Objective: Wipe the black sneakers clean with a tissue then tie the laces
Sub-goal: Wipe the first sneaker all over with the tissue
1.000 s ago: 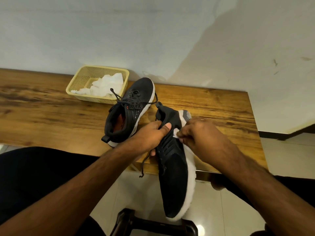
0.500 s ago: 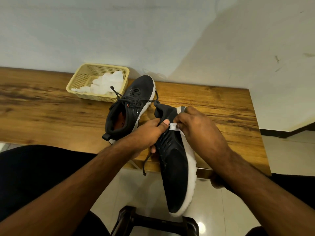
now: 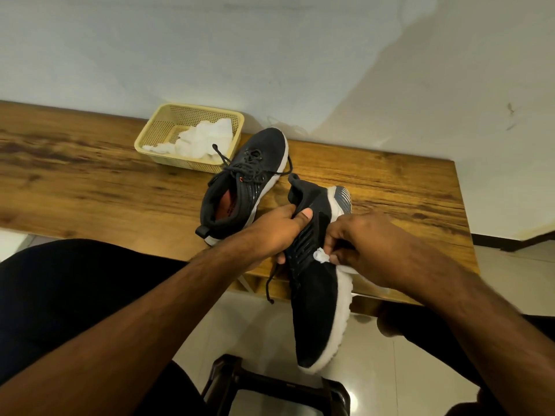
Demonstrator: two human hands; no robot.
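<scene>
The held sneaker [image 3: 315, 283] hangs toe-down off the table's [image 3: 90, 187] near edge, sole turned right so its side faces up for wiping. The left hand [image 3: 270, 232] grips its collar, thumb on top, steadying it. The right hand [image 3: 369, 247] pinches a tissue [image 3: 321, 256], seemingly pressed against the upper. Beyond the held sneaker, its mate [image 3: 243, 187] rests on the table beside a basket [image 3: 156, 136] against the wall.
</scene>
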